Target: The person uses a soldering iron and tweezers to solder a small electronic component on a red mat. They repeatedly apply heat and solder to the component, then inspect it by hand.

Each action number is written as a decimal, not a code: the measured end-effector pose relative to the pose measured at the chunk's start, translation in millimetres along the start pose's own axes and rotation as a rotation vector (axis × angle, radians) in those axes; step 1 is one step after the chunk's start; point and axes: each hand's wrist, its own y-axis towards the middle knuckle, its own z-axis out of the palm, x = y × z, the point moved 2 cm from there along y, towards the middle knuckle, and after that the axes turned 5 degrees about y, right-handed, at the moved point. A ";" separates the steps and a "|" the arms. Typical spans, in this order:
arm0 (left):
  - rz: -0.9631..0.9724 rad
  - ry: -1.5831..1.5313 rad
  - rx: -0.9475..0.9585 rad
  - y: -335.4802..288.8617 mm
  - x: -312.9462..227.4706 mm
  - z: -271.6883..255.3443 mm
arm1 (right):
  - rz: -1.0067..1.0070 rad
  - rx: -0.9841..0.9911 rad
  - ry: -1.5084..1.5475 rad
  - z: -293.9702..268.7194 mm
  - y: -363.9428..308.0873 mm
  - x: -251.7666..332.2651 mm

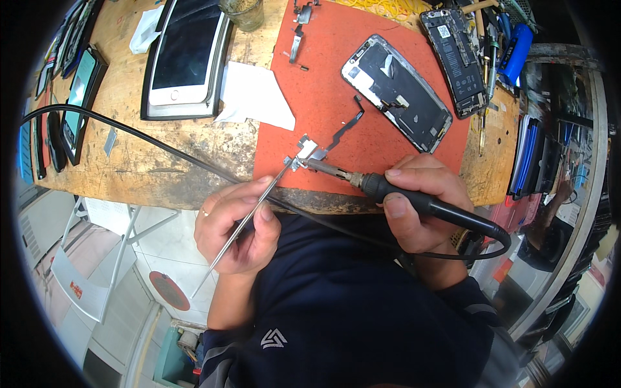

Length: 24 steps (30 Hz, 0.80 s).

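My left hand point(237, 223) pinches a pair of metal tweezers point(249, 216), whose tips reach a small metal phone part point(303, 152) with a dark flex cable point(347, 129) trailing from it. My right hand point(427, 202) is wrapped round the black handle of a soldering iron point(404, 196). The iron's tip meets or nearly meets the same part from the right; exact contact is too small to tell. Both tools come together over the front of a red-orange mat point(310, 97). Beyond them on the mat lies a phone screen assembly point(398, 94), its inner side up.
An opened phone body with its battery point(456, 61) lies at the mat's right edge, near a blue tool point(516, 55). Left of the mat are white paper point(255, 97) and a white phone point(184, 55). A black cable point(149, 139) crosses the wooden bench's front.
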 end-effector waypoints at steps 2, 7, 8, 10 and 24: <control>0.000 0.002 0.003 0.5 -0.3 -0.4 | 0.025 -0.013 0.018 1.0 -1.1 0.4; 0.014 0.039 0.017 1.5 -0.6 -1.6 | 0.043 -0.010 0.017 1.1 -1.4 1.5; 0.016 0.023 0.014 1.6 -0.3 -1.3 | 0.046 -0.004 0.012 0.9 -1.4 1.9; 0.027 0.030 0.005 1.8 0.0 -0.6 | 0.044 -0.006 0.008 1.0 -1.4 2.0; 0.022 0.029 0.039 1.0 0.1 -2.6 | 0.014 -0.083 0.055 -0.4 -9.0 1.0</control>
